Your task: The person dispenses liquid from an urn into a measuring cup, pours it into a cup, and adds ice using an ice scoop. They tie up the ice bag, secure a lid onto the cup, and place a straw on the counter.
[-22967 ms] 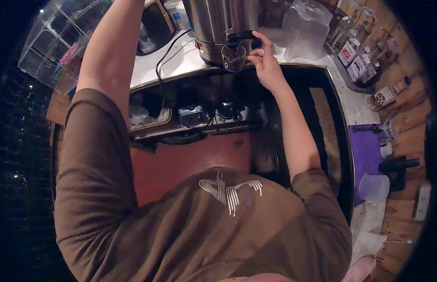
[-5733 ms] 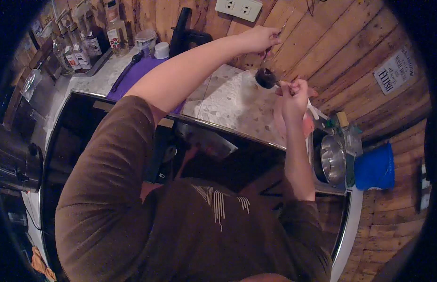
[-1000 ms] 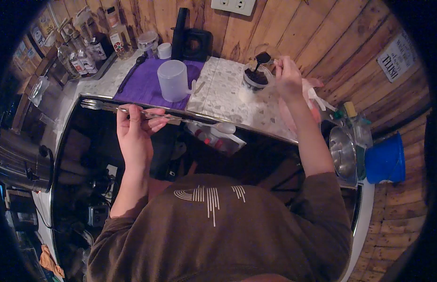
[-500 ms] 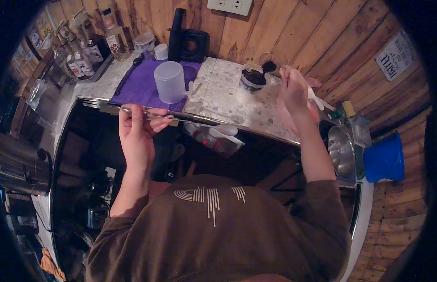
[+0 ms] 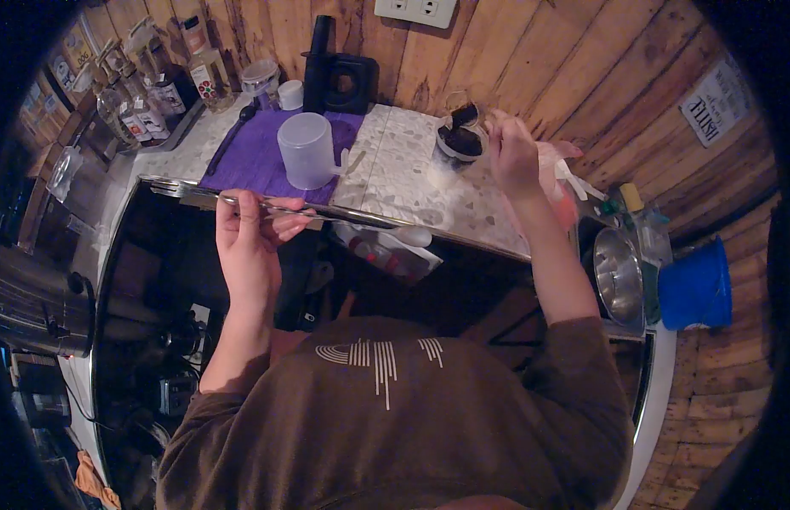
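A small, clear glass vessel with dark contents (image 5: 463, 109) is held at its side, tilted, between the narrowed fingertips of the right hand (image 5: 514, 155), directly over the mouth of a clear, round cup filled dark above and pale below (image 5: 457, 151); whether the rims touch cannot be told. The cup is seated on the pale, speckled countertop (image 5: 395, 166), just beside the right fingers, while a long, slim metal spoon (image 5: 352, 222) is pinched crosswise by the left hand (image 5: 252, 225).
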### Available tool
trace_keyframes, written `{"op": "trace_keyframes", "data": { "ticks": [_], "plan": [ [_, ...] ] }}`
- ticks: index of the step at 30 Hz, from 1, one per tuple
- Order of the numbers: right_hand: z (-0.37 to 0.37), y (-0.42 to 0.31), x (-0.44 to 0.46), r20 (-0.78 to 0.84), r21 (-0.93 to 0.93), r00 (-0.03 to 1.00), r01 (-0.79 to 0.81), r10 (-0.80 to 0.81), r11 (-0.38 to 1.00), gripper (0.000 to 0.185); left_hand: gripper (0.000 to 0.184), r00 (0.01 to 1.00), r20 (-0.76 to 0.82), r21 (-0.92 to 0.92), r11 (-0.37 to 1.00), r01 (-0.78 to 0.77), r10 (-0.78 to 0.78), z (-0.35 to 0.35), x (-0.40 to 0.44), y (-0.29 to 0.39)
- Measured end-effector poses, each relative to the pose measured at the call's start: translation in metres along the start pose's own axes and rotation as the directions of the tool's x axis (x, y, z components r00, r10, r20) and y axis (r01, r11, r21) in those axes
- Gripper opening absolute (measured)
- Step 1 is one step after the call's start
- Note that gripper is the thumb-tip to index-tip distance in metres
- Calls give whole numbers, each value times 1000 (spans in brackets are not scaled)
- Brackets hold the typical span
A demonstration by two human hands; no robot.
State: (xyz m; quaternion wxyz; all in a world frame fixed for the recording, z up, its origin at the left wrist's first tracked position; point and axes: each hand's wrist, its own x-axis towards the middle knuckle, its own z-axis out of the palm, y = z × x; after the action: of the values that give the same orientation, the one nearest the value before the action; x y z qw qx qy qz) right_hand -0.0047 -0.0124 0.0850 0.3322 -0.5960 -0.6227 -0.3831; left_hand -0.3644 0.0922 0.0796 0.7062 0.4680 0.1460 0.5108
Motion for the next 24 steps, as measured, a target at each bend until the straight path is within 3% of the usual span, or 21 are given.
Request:
{"op": "trace_keyframes", "data": {
  "ticks": [7,17,24],
  "plan": [
    [-6,0,3,0,-79,1000,-2,2,997,12,17,1000,-16,-8,1000,14,-14,-1,3,-1],
    [-17,3,-5,-14,-47,1000,3,-4,999,18,17,999,-23,-7,999,42,-42,6,9,-3],
    [-12,15,-22,81,-104,996,-25,33,994,38,17,999,-11,-1,999,43,-43,5,17,-9]
  ]
}}
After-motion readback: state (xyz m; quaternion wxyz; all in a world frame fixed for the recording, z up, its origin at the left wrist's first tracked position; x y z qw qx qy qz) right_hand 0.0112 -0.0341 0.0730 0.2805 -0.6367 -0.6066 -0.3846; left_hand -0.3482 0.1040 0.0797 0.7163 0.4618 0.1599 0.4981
